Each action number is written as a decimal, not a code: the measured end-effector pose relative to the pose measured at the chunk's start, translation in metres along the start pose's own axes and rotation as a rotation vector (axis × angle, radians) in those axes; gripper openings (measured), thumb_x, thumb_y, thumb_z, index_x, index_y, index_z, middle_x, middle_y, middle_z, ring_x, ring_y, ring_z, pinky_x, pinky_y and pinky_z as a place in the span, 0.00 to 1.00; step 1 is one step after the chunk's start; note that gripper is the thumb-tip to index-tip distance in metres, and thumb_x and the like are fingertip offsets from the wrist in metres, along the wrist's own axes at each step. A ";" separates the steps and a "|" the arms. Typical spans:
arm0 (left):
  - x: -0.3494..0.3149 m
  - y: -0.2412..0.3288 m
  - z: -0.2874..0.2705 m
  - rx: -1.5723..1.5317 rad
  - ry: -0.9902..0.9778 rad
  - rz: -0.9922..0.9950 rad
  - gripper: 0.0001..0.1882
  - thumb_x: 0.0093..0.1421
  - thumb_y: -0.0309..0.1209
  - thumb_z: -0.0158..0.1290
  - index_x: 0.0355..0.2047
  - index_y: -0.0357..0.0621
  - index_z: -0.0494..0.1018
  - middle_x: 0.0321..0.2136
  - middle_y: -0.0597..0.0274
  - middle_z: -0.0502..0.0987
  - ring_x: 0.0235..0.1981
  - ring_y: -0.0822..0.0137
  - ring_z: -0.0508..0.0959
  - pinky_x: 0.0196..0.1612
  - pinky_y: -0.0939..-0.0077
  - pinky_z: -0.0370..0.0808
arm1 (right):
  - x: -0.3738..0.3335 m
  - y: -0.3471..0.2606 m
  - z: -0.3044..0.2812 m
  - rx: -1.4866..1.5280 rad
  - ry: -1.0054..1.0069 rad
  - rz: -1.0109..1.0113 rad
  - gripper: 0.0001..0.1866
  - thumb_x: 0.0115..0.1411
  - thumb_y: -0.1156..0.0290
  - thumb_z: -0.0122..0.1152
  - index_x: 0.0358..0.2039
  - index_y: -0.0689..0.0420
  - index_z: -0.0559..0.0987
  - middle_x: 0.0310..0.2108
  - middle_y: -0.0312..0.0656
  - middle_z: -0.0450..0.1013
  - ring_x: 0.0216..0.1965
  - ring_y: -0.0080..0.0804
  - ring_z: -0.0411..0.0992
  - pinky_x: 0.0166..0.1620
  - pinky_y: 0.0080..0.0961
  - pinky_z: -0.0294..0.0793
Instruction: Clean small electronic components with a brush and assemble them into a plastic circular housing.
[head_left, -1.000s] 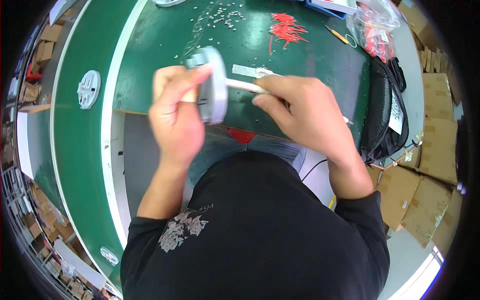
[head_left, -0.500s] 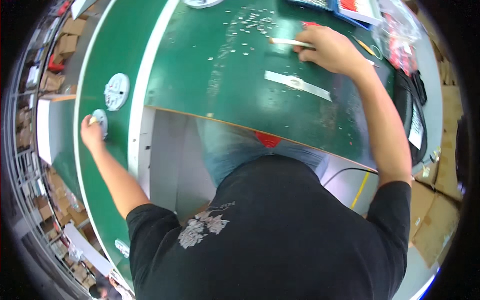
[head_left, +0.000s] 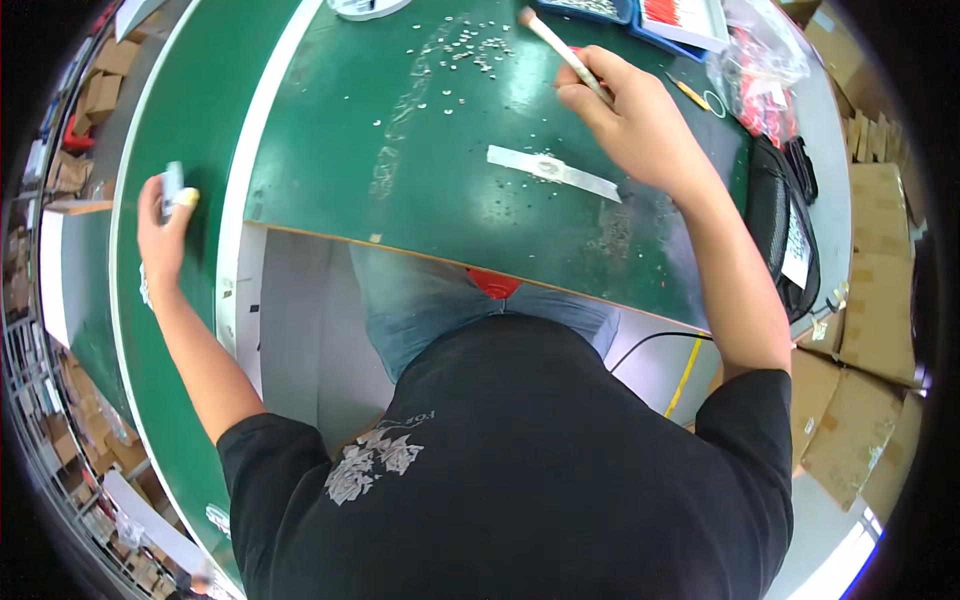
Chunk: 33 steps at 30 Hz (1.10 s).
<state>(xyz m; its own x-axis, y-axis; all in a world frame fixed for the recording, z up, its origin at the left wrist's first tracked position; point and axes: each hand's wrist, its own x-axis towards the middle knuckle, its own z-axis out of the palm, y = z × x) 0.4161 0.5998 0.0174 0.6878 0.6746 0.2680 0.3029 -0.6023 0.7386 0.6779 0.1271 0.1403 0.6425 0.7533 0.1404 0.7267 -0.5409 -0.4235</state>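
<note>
Up at the top of the frame, the right hand (head_left: 640, 120) has its fingers clamped on a pale stick-like tool (head_left: 562, 48), long axis slanting up-left toward the small metal bits (head_left: 470, 50) scattered on the green bench (head_left: 330, 120). Far left, the left hand (head_left: 165, 225) pinches a small grey part (head_left: 172, 185), well apart.

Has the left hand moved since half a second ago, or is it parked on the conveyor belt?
Yes. The left hand has lifted a small grey disc-shaped part edge-on, pinched in its grip; earlier it pressed flat on the green belt.
</note>
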 end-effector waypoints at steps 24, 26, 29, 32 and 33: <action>-0.103 0.286 0.125 -0.781 -0.306 0.230 0.26 0.58 0.17 0.54 0.59 0.36 0.70 0.48 0.58 0.77 0.45 0.72 0.78 0.47 0.79 0.77 | -0.035 -0.078 0.023 0.607 0.396 0.092 0.08 0.57 0.79 0.66 0.36 0.60 0.76 0.25 0.25 0.69 0.23 0.08 0.60 0.27 0.10 0.60; -0.105 0.285 0.125 -0.771 -0.298 0.241 0.26 0.59 0.17 0.54 0.59 0.36 0.70 0.48 0.59 0.77 0.45 0.73 0.78 0.47 0.79 0.77 | -0.035 -0.077 0.025 0.602 0.413 0.091 0.08 0.57 0.78 0.66 0.35 0.59 0.76 0.25 0.25 0.69 0.23 0.09 0.59 0.26 0.11 0.60; -0.107 0.286 0.125 -0.771 -0.277 0.239 0.26 0.58 0.16 0.54 0.59 0.35 0.70 0.48 0.59 0.76 0.45 0.72 0.78 0.47 0.79 0.77 | -0.035 -0.076 0.028 0.537 0.421 0.063 0.08 0.57 0.78 0.66 0.34 0.59 0.75 0.24 0.25 0.69 0.23 0.09 0.59 0.26 0.11 0.59; -0.108 0.285 0.131 -0.796 -0.212 0.257 0.24 0.56 0.17 0.55 0.56 0.37 0.72 0.48 0.56 0.78 0.46 0.67 0.79 0.49 0.75 0.76 | -0.037 -0.075 0.028 0.413 0.428 0.015 0.08 0.56 0.77 0.67 0.33 0.59 0.75 0.24 0.25 0.68 0.23 0.09 0.59 0.26 0.11 0.59; -0.108 0.284 0.132 -0.807 -0.183 0.267 0.24 0.55 0.18 0.55 0.54 0.37 0.73 0.48 0.54 0.78 0.46 0.65 0.80 0.50 0.73 0.76 | -0.037 -0.076 0.027 0.418 0.410 0.018 0.08 0.56 0.77 0.67 0.33 0.59 0.75 0.24 0.25 0.68 0.23 0.09 0.59 0.26 0.11 0.59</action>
<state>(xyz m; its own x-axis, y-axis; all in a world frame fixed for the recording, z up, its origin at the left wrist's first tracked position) 0.5148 0.2993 0.1169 0.7855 0.4326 0.4425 -0.3966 -0.1971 0.8966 0.5922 0.1499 0.1429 0.7558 0.4943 0.4296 0.6110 -0.2962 -0.7341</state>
